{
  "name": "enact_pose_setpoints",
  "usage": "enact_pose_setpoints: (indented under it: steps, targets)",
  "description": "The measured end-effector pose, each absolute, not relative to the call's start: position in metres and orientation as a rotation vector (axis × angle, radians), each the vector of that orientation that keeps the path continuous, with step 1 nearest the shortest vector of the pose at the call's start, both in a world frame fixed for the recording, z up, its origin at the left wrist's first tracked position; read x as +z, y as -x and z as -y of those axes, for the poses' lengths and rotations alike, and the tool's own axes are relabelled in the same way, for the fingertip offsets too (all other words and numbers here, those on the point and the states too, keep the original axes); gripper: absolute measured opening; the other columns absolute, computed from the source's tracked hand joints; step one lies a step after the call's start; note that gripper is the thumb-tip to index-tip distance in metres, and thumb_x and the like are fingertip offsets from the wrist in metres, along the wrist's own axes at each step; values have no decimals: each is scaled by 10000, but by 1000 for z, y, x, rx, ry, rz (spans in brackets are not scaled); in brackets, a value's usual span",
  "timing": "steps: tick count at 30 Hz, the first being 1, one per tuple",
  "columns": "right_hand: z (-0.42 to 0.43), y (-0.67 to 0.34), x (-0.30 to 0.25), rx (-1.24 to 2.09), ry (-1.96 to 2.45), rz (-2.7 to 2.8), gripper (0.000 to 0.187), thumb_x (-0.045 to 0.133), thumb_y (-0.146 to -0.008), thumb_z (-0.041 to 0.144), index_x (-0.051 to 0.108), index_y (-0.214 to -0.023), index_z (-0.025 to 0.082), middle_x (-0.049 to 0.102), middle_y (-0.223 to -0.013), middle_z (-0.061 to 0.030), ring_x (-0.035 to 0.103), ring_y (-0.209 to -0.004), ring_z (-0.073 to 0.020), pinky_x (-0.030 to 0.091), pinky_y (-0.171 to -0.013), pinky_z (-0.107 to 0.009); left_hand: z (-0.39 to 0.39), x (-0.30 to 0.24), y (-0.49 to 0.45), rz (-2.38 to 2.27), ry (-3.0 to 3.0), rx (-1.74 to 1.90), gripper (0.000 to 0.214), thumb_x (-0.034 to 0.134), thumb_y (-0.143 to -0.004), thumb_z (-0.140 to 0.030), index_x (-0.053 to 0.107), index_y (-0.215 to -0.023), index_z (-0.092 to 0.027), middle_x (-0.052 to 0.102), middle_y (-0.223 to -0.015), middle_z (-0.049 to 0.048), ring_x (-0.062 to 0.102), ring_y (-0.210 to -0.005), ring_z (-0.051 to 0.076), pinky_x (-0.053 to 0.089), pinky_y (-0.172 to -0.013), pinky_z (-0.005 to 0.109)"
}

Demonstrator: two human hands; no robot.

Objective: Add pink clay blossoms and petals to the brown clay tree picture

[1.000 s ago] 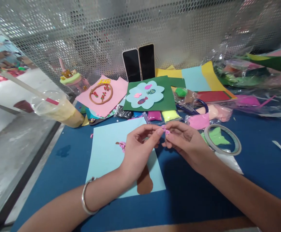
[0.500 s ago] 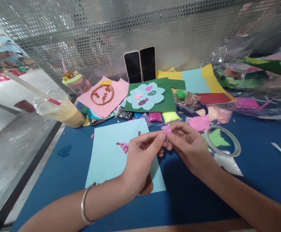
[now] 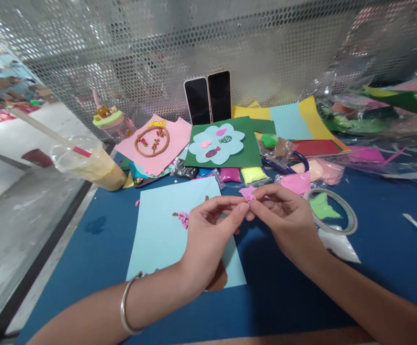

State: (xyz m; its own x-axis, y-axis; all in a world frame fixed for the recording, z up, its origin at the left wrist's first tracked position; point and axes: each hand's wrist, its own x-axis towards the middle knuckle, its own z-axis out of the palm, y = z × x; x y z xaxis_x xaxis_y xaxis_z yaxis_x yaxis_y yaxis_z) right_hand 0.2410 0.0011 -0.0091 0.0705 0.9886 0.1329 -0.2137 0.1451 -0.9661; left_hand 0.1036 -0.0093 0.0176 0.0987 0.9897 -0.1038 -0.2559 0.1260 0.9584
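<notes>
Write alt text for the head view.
A left hand and right hand pinch a small pink piece above a blue table. The left hand partly covers a pale blue sheet with a pink cluster; two phones stand behind.

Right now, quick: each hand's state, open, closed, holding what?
Left hand: closed, fingertips pinched at a small pink piece.
Right hand: closed, thumb and fingers pinching that same piece.
</notes>
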Motion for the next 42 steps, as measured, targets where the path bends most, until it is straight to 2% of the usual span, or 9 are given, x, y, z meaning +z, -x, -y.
enact_pose_setpoints:
  steps: [10, 19, 23, 29, 36, 40, 42]
  targets:
    - [0, -240, -10, 1027, 1065, 1119, 125, 808, -704, 330, 739, -782, 261, 752, -722, -12, 733, -651, -175, 640, -648, -291, 9, 15, -102, -1083, -952, 1168, 137, 795, -733, -325, 803, -847, -249, 725, -757, 26, 514, -590, 90, 470, -528, 187]
    - [0, -242, -11, 1032, 1090, 1111, 150, 831, -670, 320, 723, -760, 267, 743, -701, 8, 729, -660, -163, 632, -651, -271, 10, 12, -101, -987, -935, 1162, 120, 789, -735, -304, 804, -839, -245, 647, -645, -2, 471, -573, 75, 441, -511, 169]
    - [1, -241, -10, 1058, 1095, 1102, 150, 812, -703, 348, 708, -765, 259, 741, -716, 0, 723, -657, -164, 629, -684, -298, 9, 11, -100, -978, -929, 1168, 110, 787, -738, -305, 794, -817, -228, 621, -623, -10, 477, -567, 72, 433, -505, 164]
    - [-6, -246, -15, 1081, 1066, 1173, 229, 820, -670, 438, 708, -725, 246, 709, -635, -4, 696, -558, -165, 593, -539, -269, 7, 15, -96, -1011, -956, 1216, 171, 800, -721, -340, 749, -810, -204, 622, -653, -15, 484, -555, 75, 433, -513, 184]
    - [0, -242, -11, 1072, 1063, 1333, 202, 785, -718, 416, 703, -731, 232, 703, -673, -6, 669, -562, -148, 573, -551, -263, 8, 26, -69, -1068, -1145, 1116, 260, 824, -673, -384, 726, -779, -168, 671, -735, 32, 579, -625, 119, 456, -530, 213]
    - [1, -232, -8, 1093, 1086, 1516, 180, 763, -740, 397, 715, -757, 224, 719, -739, -21, 653, -613, -146, 559, -609, -271, 6, 27, -24, -1191, -1379, 1102, 173, 766, -732, -332, 738, -804, -177, 691, -769, 46, 619, -640, 138, 510, -593, 243]
    - [-2, -224, -7, 1113, 1095, 1647, 171, 751, -748, 388, 731, -771, 220, 724, -744, -29, 643, -627, -154, 537, -600, -276, 5, 25, 1, -1305, -1549, 1125, 147, 746, -751, -324, 741, -803, -187, 711, -834, 55, 647, -730, 158, 524, -635, 241]
